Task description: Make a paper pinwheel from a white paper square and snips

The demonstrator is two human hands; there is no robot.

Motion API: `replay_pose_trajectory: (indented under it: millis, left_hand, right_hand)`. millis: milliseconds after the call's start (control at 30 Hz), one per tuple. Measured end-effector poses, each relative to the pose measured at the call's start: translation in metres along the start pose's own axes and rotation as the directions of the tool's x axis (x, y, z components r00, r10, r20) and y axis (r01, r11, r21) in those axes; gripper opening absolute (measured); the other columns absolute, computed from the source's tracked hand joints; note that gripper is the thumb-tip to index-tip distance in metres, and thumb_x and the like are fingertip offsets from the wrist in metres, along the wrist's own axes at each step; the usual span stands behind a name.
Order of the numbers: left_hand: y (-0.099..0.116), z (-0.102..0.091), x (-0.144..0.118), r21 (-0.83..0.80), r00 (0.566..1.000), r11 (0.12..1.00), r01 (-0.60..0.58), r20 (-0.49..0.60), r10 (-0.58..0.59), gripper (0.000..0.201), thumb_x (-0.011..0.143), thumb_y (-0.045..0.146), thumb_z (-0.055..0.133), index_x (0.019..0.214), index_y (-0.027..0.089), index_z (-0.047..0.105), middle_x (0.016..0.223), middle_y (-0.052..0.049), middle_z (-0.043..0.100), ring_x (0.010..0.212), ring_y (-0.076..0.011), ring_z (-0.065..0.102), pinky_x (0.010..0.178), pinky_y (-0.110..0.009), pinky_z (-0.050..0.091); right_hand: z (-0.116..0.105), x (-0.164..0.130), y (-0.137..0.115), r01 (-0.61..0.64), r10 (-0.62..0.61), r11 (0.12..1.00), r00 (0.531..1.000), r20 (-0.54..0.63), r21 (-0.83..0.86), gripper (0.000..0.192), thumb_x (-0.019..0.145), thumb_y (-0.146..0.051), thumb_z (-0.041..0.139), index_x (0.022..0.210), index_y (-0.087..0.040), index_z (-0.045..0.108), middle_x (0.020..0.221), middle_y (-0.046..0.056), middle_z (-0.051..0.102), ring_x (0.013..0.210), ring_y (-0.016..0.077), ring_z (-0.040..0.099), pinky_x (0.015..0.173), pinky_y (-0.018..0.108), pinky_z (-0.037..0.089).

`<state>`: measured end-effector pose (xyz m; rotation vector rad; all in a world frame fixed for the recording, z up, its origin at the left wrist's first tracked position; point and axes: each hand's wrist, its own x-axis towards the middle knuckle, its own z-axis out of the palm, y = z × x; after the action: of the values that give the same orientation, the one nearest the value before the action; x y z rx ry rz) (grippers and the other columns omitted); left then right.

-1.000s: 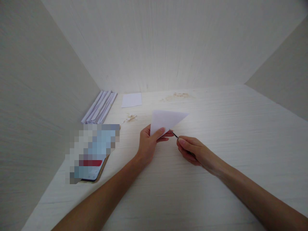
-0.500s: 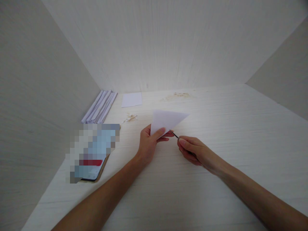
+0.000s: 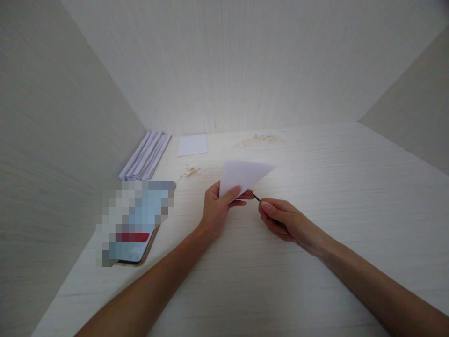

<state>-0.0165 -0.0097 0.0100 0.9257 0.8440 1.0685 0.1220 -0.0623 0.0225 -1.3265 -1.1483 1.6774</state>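
A white sheet of paper (image 3: 242, 175), folded to a triangle, is pinched in my left hand (image 3: 219, 206). My left thumb lies on its face, with the other fingers behind and beneath it. The paper's sharp corner points to the right. Closed around a thin, dark, pointed tool (image 3: 255, 196) is my right hand (image 3: 278, 217). The tool's tip meets the lower edge of the paper, close to my left fingertips. Most of the tool is hidden inside my right hand, so its exact kind cannot be made out.
On the left of the white tabletop (image 3: 336, 201) lies a phone (image 3: 152, 241), its screen partly blurred out. Behind it, folded white papers (image 3: 147, 154) are stacked against the side wall. A small white sheet (image 3: 192, 145) and pale scraps (image 3: 190, 171) lie nearby. Walls enclose three sides.
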Motion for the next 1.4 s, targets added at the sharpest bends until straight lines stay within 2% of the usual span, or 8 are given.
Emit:
replay_pose_trajectory:
  millis: [500,933,1400]
  left_hand:
    - [0.0001,-0.0014,0.0003,-0.012,1.0,1.0,0.006,0.014,-0.006,0.017,0.063,0.024,0.064,0.073,0.011,0.06,0.068,-0.006,0.068,0.06,-0.0142,0.063,0.053,-0.021,0.046]
    - [0.0,-0.0023,0.0003,-0.001,1.0,1.0,0.024,0.021,-0.024,0.021,0.061,0.028,0.065,0.074,0.012,0.06,0.07,-0.008,0.069,0.064,-0.0179,0.064,0.055,-0.024,0.047]
    - [-0.0004,-0.002,0.0005,-0.018,0.999,1.0,0.019,0.027,-0.019,0.017,0.062,0.025,0.064,0.072,0.012,0.06,0.067,-0.006,0.068,0.061,-0.0158,0.064,0.054,-0.023,0.047]
  right_hand:
    - [-0.0024,0.0003,0.0013,0.013,-0.013,1.0,1.0,0.011,-0.011,0.035,0.075,-0.046,0.045,0.056,-0.018,0.036,0.035,-0.01,0.027,0.029,0.0022,0.018,0.027,0.016,0.009]
    - [-0.0056,0.0016,0.0047,-0.008,0.007,1.0,0.999,0.044,0.019,0.035,0.075,-0.047,0.046,0.057,-0.019,0.036,0.036,-0.01,0.026,0.029,0.0024,0.015,0.027,0.017,0.008]
    - [-0.0052,0.0011,0.0034,-0.007,0.006,1.0,0.999,0.049,0.013,0.036,0.074,-0.048,0.046,0.056,-0.019,0.036,0.035,-0.01,0.026,0.029,0.0018,0.015,0.026,0.016,0.008]
